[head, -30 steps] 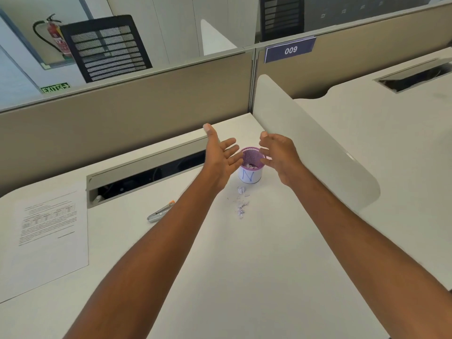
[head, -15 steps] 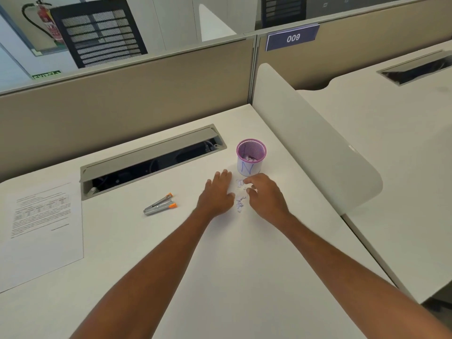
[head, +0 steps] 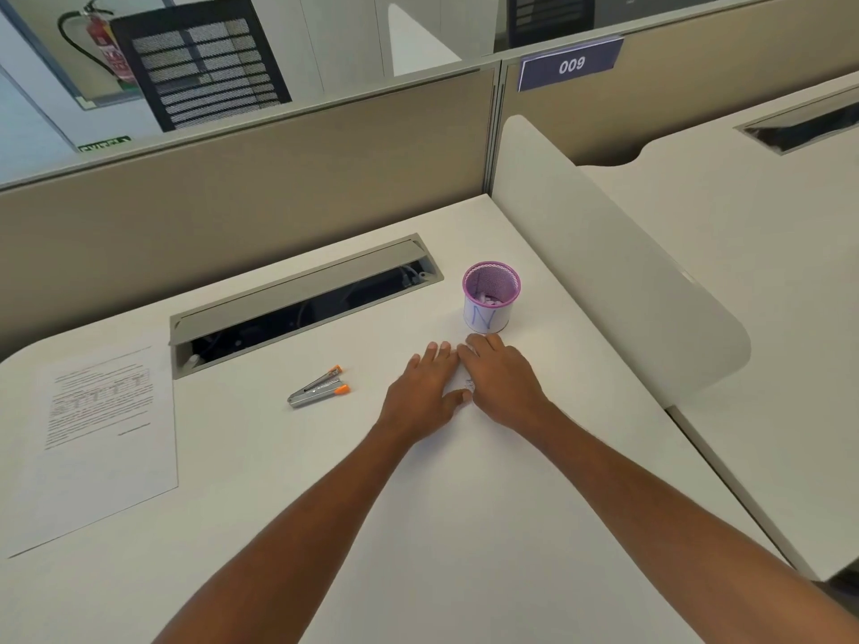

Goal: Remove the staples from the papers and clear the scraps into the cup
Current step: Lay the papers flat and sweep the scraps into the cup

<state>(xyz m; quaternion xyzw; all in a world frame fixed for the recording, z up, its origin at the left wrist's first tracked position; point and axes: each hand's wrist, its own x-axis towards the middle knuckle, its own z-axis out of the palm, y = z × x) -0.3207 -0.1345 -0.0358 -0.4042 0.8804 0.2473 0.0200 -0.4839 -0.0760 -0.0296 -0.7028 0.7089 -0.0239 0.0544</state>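
A purple mesh cup (head: 491, 296) with a white paper liner stands on the white desk (head: 465, 495), with scraps inside it. Just in front of the cup my left hand (head: 425, 393) and my right hand (head: 502, 382) lie side by side on the desk, fingers straight, fingertips almost meeting. A few small paper scraps (head: 466, 383) show in the gap between them; the rest are hidden under my palms. A metal staple remover (head: 320, 388) with orange tips lies to the left of my hands. The printed papers (head: 100, 434) lie at the desk's left edge.
An open cable tray (head: 302, 299) is set into the desk behind my hands. A white curved divider (head: 613, 271) runs along the right side, close to the cup. Beige partition walls (head: 241, 178) close off the back.
My hands came down from above the cup to the desk, then drew together over the scraps, closing the gap between them.
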